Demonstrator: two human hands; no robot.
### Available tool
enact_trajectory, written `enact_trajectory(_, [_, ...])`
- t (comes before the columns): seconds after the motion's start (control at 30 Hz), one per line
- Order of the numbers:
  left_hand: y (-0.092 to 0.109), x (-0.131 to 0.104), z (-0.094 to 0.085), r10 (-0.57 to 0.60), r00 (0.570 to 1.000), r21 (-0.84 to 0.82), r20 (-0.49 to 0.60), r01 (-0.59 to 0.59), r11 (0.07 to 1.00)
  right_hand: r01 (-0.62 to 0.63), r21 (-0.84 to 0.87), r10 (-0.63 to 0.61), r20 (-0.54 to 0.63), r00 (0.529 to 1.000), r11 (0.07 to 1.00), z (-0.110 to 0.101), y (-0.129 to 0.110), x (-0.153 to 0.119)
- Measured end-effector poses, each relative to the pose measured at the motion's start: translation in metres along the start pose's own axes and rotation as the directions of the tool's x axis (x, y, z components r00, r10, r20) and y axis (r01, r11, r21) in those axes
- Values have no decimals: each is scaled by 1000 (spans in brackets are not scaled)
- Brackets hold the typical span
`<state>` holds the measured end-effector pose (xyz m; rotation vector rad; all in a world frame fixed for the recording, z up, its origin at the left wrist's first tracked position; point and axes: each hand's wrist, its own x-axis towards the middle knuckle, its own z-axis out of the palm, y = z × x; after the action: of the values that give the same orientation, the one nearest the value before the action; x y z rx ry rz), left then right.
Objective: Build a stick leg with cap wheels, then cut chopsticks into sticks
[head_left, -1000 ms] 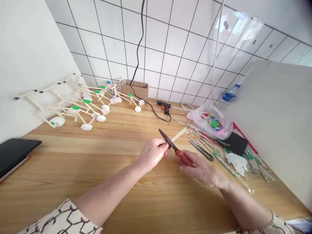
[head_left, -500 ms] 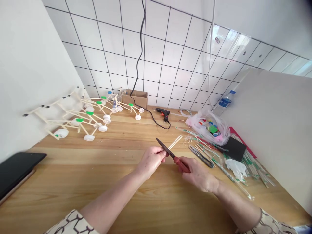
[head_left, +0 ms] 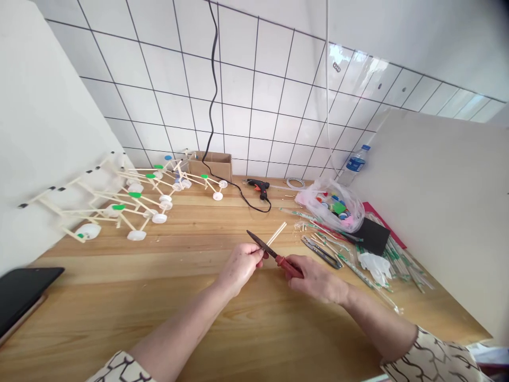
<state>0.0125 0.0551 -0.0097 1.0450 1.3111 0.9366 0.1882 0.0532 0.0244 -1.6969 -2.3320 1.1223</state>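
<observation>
My left hand (head_left: 241,265) is closed, its thumb and fingers pinching the near ends of two thin wooden sticks (head_left: 277,232). The sticks lie side by side and point away to the right. My right hand (head_left: 314,277) wraps round the red handle of a tool with a dark, tapering blade (head_left: 257,240); whether it is a file or a knife I cannot tell. The blade crosses over the sticks close to my left fingertips, its tip toward the upper left. Contact between blade and wood is too small to make out.
Stick frames with white wheels (head_left: 137,235) stand at left by a black tablet (head_left: 27,284). Behind are a cardboard box (head_left: 214,165) and a glue gun (head_left: 259,187). At right lie snips (head_left: 322,252), a bag of bottle caps (head_left: 332,207), wrapped sticks (head_left: 401,262) and a bottle (head_left: 357,160).
The whole view has shifted, so the scene sits further left. Both hands keep their holds, and the blade still crosses the sticks at nearly the same place.
</observation>
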Motion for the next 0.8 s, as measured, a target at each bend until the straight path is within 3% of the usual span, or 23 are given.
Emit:
enact_trajectory(0.23, [-4, 0, 4, -62, 998, -17, 28, 63, 998, -67, 152, 49, 122, 991, 986, -9, -1, -5])
enact_trajectory(0.53, [-4, 0, 6, -85, 996, -20, 35, 86, 996, -207, 75, 187, 218, 958, 976, -9, -11, -3])
enact_trajectory(0.63, [-1, -3, 5, -59, 998, -20, 24, 60, 998, -200, 58, 186, 191, 964, 978, -9, -15, -5])
enact_trajectory(0.8, [0, -7, 4, -7, 1000, -18, 12, 7, 1000, -23, 76, 19, 50, 999, 997, -4, -6, -8])
